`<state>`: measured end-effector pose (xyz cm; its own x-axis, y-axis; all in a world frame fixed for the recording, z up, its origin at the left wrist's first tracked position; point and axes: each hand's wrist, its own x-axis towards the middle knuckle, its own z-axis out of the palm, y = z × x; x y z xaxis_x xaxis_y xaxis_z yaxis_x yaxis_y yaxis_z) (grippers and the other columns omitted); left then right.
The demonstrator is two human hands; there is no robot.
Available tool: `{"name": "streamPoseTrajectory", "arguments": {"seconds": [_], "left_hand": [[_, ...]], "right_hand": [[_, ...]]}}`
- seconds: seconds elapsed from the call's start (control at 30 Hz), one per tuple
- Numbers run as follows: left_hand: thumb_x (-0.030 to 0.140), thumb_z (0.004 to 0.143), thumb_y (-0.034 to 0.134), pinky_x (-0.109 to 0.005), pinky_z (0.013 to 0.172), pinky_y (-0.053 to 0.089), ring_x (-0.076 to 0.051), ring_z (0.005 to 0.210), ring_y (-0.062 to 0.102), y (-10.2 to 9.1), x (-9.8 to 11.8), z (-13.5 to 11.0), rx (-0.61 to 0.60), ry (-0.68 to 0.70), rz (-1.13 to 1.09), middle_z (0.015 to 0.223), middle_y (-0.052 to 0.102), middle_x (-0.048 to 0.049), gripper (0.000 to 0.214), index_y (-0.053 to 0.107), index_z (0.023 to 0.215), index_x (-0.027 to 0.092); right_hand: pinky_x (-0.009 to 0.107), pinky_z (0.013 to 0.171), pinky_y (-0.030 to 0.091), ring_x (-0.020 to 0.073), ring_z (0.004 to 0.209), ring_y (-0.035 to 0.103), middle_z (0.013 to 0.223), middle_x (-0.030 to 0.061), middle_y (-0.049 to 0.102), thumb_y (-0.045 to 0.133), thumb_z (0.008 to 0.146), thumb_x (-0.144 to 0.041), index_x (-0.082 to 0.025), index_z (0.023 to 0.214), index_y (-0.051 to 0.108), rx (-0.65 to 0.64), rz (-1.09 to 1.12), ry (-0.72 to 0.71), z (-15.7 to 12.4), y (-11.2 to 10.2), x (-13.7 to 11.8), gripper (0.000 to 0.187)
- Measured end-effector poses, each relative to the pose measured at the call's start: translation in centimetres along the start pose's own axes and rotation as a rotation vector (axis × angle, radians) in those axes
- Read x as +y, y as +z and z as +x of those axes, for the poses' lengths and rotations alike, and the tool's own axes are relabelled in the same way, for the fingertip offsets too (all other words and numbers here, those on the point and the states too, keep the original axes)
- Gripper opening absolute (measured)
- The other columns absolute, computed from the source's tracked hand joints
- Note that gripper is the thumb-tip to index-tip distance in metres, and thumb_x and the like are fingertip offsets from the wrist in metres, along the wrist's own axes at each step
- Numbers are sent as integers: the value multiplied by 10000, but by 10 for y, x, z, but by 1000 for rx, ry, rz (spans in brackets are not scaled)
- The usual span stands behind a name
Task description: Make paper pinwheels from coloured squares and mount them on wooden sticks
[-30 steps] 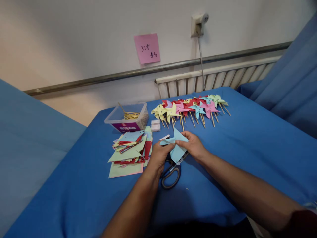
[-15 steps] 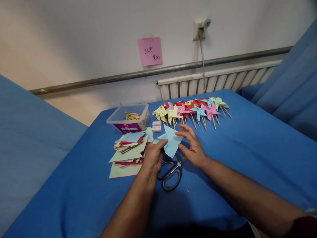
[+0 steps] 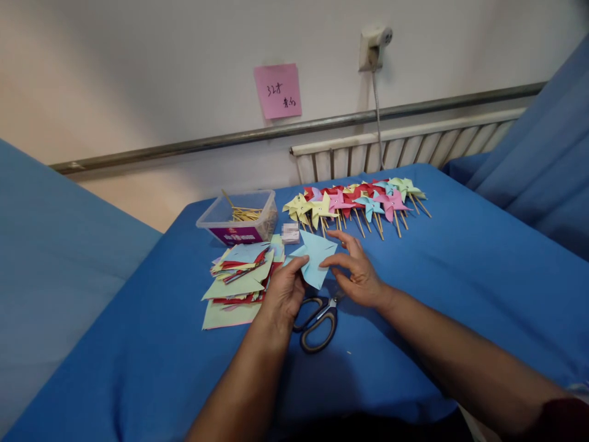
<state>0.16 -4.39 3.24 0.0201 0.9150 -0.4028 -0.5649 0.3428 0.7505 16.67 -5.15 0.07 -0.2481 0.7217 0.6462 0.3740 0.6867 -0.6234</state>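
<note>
Left fingers (image 3: 298,264): narrow, closed on the left edge of the light blue paper (image 3: 316,255), thumb on top and the other fingers hidden under the sheet.
Right fingers (image 3: 332,260): the forefinger tip lies on the paper's right edge and the other fingers are loosely spread above it. Whether the thumb grips from beneath cannot be told.
Left hand (image 3: 283,294): in the middle of the view, its back to the camera, with the forearm running down to the lower edge.
Right hand (image 3: 363,279): just right of the paper, with its wrist low over the cloth.
Light blue paper: between the two hands, held a little above the desk (image 3: 460,276). It has pointed corners, with one tip upward and one down.
Scissors (image 3: 317,322): black-handled, flat on the blue cloth just below the paper and between the wrists, with the handles toward the person.
Paper squares (image 3: 242,279): a loose, fanned stack of red, pale green, blue and pink, just left of the left hand.
Plastic box (image 3: 237,221): clear with a purple label, behind the stack, holding thin wooden sticks (image 3: 243,214).
Small white item (image 3: 290,233): between the box and the pinwheels, too blurred to identify.
Pinwheels (image 3: 354,202): finished ones in yellow, pink, red, blue and green on sticks, lying in an overlapping row across the far side of the desk.
Wall: a pink note (image 3: 278,91) with handwriting, and a socket (image 3: 373,40) with a cable hanging down to the radiator (image 3: 405,144).
</note>
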Motion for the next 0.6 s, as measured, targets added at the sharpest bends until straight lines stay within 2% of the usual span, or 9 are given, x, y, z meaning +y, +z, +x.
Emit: {"name": "streamPoseTrajectory", "arguments": {"seconds": [0.1,0.2,0.3,0.47,0.6], "left_hand": [[118,600,764,-270,680,523,-170,704,659,0,1,-1,-15,-21,-9,815,738,-42,266,701,858,129],[122,594,776,-263,707,517,-162,720,654,0,-1,-2,-14,62,25,820,736,-39,265,702,849,132],[162,593,789,-277,717,511,-180,739,657,0,-5,-3,-37,130,115,817,731,-54,286,702,864,133],[244,582,809,-277,652,491,-165,642,630,-1,-11,-3,-23,146,248,720,703,-47,276,689,805,135],[244,561,821,-269,651,493,-152,628,622,-1,-12,-3,-28,135,273,721,701,-43,300,694,809,133]], "right_hand": [[516,1077,321,285,1349,339,1469,41,349,625,781,-133,-272,1012,677,-23,-32,-33,1,-1,-1,275],[519,1076,321,287,1323,370,1431,42,405,681,799,-253,-274,936,690,11,-25,-19,1,0,-3,139],[488,1050,358,265,1280,422,1356,52,490,663,831,-284,-256,853,683,66,32,56,1,2,-5,41],[451,1006,393,243,1158,522,1210,79,587,644,834,-270,-221,754,636,129,102,184,1,5,-4,94],[456,991,399,245,1099,554,1135,77,619,638,807,-246,-220,710,608,151,80,226,2,7,0,105]]}}
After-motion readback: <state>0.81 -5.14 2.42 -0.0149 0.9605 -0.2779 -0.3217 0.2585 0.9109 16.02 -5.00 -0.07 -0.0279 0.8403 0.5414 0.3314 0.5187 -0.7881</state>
